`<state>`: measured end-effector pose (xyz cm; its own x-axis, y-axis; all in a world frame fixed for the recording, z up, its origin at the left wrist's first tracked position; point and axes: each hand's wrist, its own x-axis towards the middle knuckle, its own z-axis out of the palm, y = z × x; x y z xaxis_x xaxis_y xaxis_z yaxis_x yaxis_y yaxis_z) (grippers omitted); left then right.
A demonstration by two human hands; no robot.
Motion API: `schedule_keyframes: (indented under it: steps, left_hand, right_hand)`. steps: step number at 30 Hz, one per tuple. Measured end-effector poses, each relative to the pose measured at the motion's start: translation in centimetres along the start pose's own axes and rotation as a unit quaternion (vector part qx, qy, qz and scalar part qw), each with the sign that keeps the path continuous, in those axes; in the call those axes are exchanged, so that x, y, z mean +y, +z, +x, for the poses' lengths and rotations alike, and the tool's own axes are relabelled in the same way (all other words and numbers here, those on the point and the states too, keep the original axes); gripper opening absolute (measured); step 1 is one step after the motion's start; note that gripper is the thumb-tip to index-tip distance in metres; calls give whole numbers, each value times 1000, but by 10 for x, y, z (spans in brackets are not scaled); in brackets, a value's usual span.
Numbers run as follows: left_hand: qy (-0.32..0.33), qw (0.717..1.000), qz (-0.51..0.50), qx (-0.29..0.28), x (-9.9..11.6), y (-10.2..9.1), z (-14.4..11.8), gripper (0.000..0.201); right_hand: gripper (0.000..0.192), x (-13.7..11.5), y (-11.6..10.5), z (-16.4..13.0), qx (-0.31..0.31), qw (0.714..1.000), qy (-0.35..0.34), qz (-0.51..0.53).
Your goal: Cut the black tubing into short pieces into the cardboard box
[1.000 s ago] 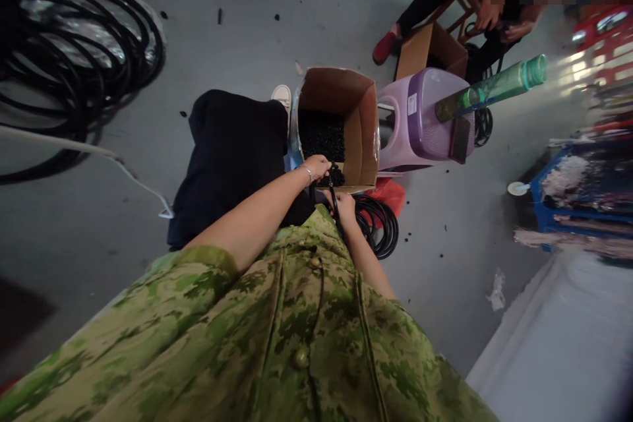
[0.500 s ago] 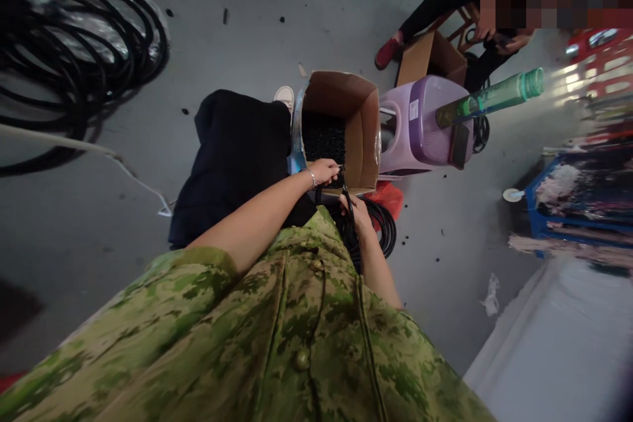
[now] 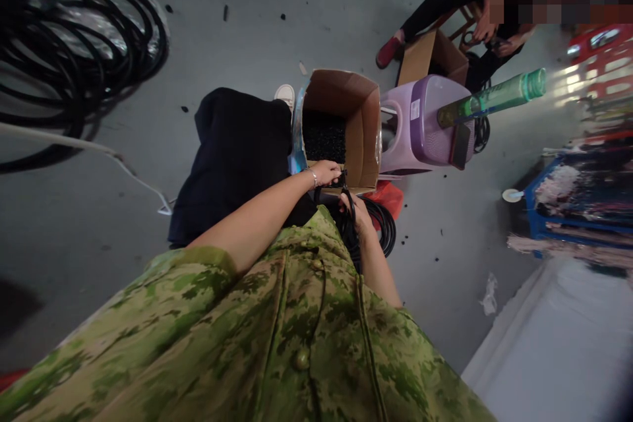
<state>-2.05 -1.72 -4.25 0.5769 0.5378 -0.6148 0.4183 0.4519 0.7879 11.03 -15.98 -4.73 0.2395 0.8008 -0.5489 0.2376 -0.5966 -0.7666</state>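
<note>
Black item, held in your right hand's curled fingers just beside the carton's near edge, wants a steady grip near your left hand, its fingertips pinched together, on what I cannot tell.

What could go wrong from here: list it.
The left hand, at the near rim of the cardboard carton, could drop something onto the floor, where black bits already lie. The green bottle on the purple stool might topple if bumped, and the phone-like slab beside it could slide off.
</note>
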Motion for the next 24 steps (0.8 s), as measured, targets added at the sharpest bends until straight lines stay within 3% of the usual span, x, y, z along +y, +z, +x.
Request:
schedule_keyframes:
  steps: [5, 11, 18, 24]
  left_hand:
    - [-10, 1000, 9, -3, 3, 0, -3, 29]
    - [-28, 1000, -4, -4, 2, -2, 0, 28]
    - [-40, 999, -18, -11, 2, -1, -1, 30]
    - [-122, 985, -120, -10, 6, -2, -6, 19]
  right_hand:
    - [51, 1, 2, 0, 6, 1000, -5, -22]
    - [55, -1, 4, -6, 45, 991, -23, -121]
    - [54, -1, 12, -15, 87, 987, -8, -134]
    - [53, -3, 25, -5, 122, 987, 20, -106]
